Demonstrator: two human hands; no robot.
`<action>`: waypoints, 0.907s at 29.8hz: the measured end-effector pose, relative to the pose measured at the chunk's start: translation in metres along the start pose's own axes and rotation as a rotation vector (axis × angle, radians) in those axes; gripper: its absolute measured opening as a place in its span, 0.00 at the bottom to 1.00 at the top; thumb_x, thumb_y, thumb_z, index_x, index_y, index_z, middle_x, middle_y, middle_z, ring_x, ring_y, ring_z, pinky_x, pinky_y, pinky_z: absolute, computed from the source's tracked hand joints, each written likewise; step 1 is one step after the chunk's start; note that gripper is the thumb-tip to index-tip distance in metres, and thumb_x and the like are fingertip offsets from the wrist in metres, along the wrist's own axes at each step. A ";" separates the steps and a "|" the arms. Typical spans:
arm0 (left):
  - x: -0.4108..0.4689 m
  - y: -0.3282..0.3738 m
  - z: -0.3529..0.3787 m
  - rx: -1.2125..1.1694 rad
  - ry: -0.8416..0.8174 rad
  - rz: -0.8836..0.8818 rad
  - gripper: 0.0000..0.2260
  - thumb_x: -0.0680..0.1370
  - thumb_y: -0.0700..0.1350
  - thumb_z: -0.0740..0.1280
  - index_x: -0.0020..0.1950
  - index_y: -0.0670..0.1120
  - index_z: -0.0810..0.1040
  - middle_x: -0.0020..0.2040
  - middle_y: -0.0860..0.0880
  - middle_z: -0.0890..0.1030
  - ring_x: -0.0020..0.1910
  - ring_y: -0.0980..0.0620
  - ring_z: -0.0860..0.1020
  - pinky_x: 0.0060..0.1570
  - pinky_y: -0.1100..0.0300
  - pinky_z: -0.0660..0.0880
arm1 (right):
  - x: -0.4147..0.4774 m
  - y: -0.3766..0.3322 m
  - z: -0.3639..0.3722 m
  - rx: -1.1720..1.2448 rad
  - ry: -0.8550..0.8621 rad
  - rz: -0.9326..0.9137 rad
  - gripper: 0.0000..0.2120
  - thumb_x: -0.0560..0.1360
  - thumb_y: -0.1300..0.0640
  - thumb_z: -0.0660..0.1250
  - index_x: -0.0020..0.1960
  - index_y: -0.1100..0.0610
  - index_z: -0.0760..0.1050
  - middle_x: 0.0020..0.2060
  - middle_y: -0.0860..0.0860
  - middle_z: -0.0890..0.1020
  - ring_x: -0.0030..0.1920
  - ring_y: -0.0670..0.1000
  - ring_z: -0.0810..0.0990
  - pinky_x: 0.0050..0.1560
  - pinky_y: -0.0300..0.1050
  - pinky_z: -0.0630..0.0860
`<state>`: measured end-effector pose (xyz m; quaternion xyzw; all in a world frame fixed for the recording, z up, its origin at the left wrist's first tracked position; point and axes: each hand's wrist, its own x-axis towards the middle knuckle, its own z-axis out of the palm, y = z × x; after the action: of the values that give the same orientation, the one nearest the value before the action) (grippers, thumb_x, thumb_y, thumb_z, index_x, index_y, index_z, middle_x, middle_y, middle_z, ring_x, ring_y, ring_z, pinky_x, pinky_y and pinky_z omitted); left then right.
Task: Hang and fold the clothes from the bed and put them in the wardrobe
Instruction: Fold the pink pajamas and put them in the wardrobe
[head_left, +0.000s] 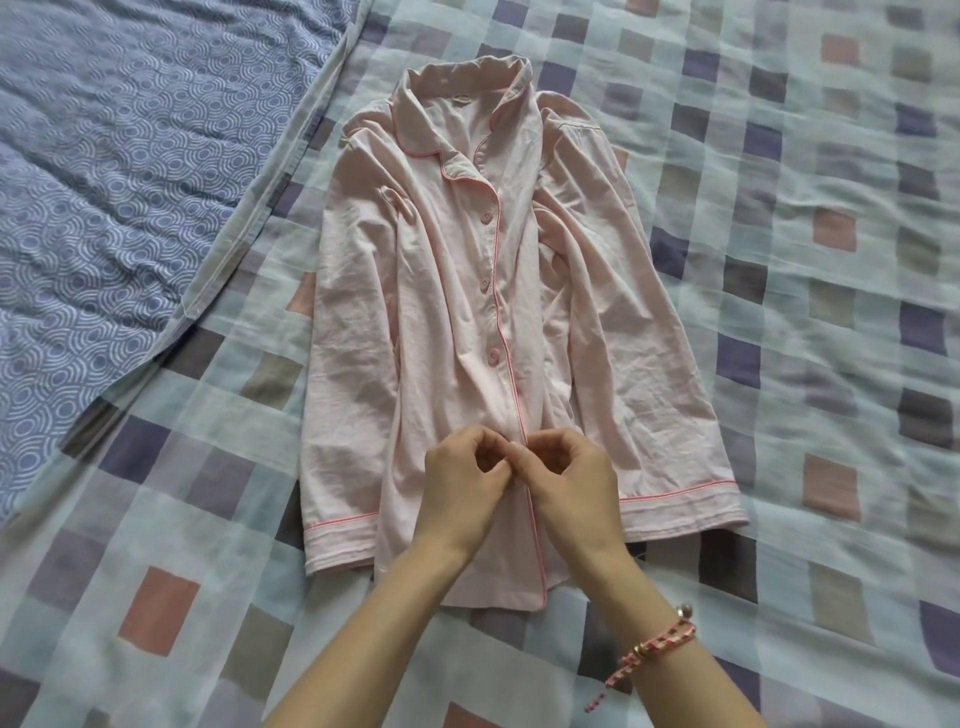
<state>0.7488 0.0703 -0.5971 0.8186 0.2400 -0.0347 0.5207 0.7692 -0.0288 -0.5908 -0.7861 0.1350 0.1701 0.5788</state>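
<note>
**A:** Where the checked sheet (779, 312) covers the bed, what lies on it?

**B:** At the sheet's far left a blue ring-patterned quilt (104, 182) overlaps it. In the sheet's middle a pink pyjama shirt (415, 312) lies flat, front up.

**A:** Which way does it run?

**B:** Its long axis runs from the sheet's near edge to its far side, with the collar (467, 78) far and the hem (493, 597) near. Both sleeves lie down along the body. A red-piped front edge runs up the middle, with pink buttons (492, 356) beside it.

**A:** And the hands?

**B:** Both reach in from the sheet's near edge and meet on that front edge, above the hem. The left hand (462, 483) and right hand (571, 483) each have their fingers (498, 447) curled in tight. Each pinches the cloth on its own side of the piping, fingertips touching. Whether a button sits between them, I cannot tell.

**A:** Anything smaller?

**B:** A pink-and-white braided bracelet (660, 644) circles the right wrist, over the sheet's near edge.
</note>
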 end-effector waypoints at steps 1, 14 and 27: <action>-0.001 0.000 0.002 0.008 0.007 0.021 0.14 0.70 0.34 0.70 0.34 0.53 0.74 0.33 0.55 0.78 0.33 0.61 0.77 0.37 0.69 0.74 | 0.001 0.000 0.002 -0.018 0.057 0.012 0.03 0.71 0.58 0.72 0.39 0.55 0.78 0.34 0.47 0.82 0.36 0.42 0.80 0.41 0.35 0.75; 0.012 0.003 0.002 -0.129 -0.115 -0.128 0.10 0.76 0.37 0.66 0.35 0.46 0.75 0.32 0.47 0.79 0.30 0.54 0.79 0.36 0.59 0.79 | 0.007 0.008 0.003 -0.124 0.125 -0.112 0.09 0.74 0.63 0.67 0.38 0.53 0.73 0.36 0.51 0.80 0.40 0.51 0.78 0.44 0.44 0.74; 0.024 -0.051 -0.083 0.517 0.300 -0.343 0.28 0.72 0.50 0.72 0.66 0.40 0.68 0.65 0.38 0.66 0.63 0.39 0.65 0.60 0.48 0.64 | 0.040 0.026 -0.086 -0.777 0.323 0.056 0.25 0.73 0.54 0.69 0.67 0.60 0.67 0.62 0.61 0.71 0.63 0.61 0.68 0.64 0.53 0.63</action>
<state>0.7319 0.1688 -0.6090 0.8672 0.4312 -0.0608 0.2415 0.8042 -0.1191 -0.6064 -0.9584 0.1711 0.0987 0.2059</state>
